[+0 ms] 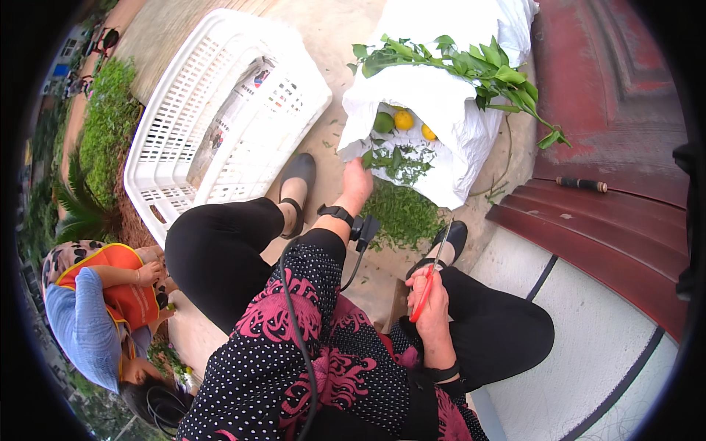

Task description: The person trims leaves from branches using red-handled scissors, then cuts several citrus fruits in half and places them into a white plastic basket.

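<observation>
We sat over a pale floor (334, 40) strewn with leaf scraps (401, 213), a white crate (265, 140) at left. We reached our left hand (357, 181) forward to the white sack (471, 158) of fruit (403, 120), unable to tell whether those fingers gripped; our right hand (437, 309), near our thigh (500, 316), closed around red-handled scissors (421, 300).

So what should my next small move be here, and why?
Probably ease your left hand into the white sack toward the green fruit: that hand is at the sack's open mouth, the fruit shows inside, and your right hand is taken up with the red-handled scissors.
</observation>
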Available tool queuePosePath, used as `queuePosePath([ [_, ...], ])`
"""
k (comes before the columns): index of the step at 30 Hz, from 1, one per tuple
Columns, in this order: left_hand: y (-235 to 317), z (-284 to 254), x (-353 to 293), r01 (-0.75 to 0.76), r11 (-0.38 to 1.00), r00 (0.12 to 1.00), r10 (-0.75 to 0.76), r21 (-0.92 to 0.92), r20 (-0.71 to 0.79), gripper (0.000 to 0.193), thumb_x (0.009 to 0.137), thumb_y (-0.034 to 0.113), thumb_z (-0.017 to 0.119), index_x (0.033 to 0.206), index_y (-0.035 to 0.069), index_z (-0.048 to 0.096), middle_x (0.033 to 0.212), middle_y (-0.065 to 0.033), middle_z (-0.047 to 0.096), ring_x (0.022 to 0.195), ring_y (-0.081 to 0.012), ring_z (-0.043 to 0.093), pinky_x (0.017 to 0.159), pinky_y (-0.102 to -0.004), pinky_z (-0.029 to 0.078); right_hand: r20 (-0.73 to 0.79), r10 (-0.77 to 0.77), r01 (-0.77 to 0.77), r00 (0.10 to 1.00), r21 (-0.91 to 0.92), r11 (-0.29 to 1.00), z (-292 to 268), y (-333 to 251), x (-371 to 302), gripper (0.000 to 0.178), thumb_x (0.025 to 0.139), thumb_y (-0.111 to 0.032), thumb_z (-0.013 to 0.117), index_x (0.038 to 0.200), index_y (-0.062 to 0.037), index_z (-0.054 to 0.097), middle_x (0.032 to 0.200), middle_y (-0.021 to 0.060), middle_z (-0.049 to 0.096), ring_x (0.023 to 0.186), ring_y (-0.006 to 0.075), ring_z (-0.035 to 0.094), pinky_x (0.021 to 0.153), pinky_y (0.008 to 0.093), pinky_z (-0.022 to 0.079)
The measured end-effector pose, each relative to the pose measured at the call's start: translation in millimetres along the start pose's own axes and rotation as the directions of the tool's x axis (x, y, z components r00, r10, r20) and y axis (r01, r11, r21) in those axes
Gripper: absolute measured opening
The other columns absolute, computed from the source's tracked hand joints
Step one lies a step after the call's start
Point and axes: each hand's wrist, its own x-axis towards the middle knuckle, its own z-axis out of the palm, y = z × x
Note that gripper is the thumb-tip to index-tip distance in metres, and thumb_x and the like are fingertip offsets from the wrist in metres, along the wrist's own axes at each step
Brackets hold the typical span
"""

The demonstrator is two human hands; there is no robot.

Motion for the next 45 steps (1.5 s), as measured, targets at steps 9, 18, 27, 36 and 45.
queuePosePath([
  [9, -19, 30, 26, 0.027, 0.998, 0.999, -0.026, 0.053, -0.021, 0.04, 0.081, 0.008, 0.068, 0.119, 0.0, 0.057, 0.118, -0.0254, 0.057, 0.108, -0.0449, 0.057, 0.091, -0.0493, 0.049, 0.01, 0.027, -0.026, 1.0, -0.101, 0.995, 0, -6, 13, 0.021, 0.1, -0.023, 0.053, 0.105, -0.0027, 0.054, 0.086, 0.009, 0.061, 0.066, 0.0149, 0.055, 0.061, 0.0278, 0.045],
  [18, -21, 37, 31, -0.028, 0.997, 1.0, 0.027, 0.077, 0.015, 0.032, 0.079, 0.011, 0.071, 0.106, 0.001, 0.058, 0.11, -0.0231, 0.058, 0.099, -0.0433, 0.06, 0.085, -0.0493, 0.051, 0.05, 0.105, -0.094, 0.993, -0.186, 0.978, 0, -20, 17, 0.025, 0.094, -0.023, 0.062, 0.106, -0.0013, 0.055, 0.086, 0.0155, 0.06, 0.077, 0.031, 0.062, 0.072, 0.0378, 0.049],
  [27, 21, 19, 38, -0.257, 0.957, 0.966, 0.252, 0.132, 0.055, 0.036, 0.081, 0.018, 0.072, 0.111, 0.004, 0.058, 0.115, -0.0193, 0.059, 0.096, -0.0415, 0.062, 0.078, -0.048, 0.053, 0.063, 0.097, -0.081, 0.993, -0.223, 0.972, -2, -25, 22, 0.027, 0.093, -0.022, 0.063, 0.106, -0.0003, 0.054, 0.089, 0.0156, 0.063, 0.081, 0.0324, 0.064, 0.074, 0.0386, 0.05],
  [36, 96, 16, 106, -0.388, 0.889, 0.922, 0.374, 0.243, 0.105, 0.052, 0.093, 0.037, 0.055, 0.136, 0.009, 0.052, 0.138, -0.0156, 0.052, 0.124, -0.0345, 0.05, 0.103, -0.0433, 0.041, 0.088, 0.171, -0.142, 0.981, -0.264, 0.954, -4, -30, 33, 0.028, 0.092, -0.022, 0.064, 0.107, 0.0, 0.055, 0.09, 0.0164, 0.065, 0.082, 0.0324, 0.066, 0.073, 0.0385, 0.051],
  [45, 99, 20, 105, -0.302, 0.953, 0.933, 0.298, -0.015, 0.203, 0.054, 0.095, 0.043, 0.048, 0.138, 0.009, 0.052, 0.143, -0.0132, 0.051, 0.13, -0.0319, 0.047, 0.109, -0.0419, 0.035, 0.114, 0.18, -0.143, 0.977, -0.276, 0.951, -4, -30, 42, 0.027, 0.091, -0.019, 0.066, 0.106, 0.0005, 0.055, 0.088, 0.0162, 0.065, 0.081, 0.0317, 0.066, 0.073, 0.0383, 0.052],
])
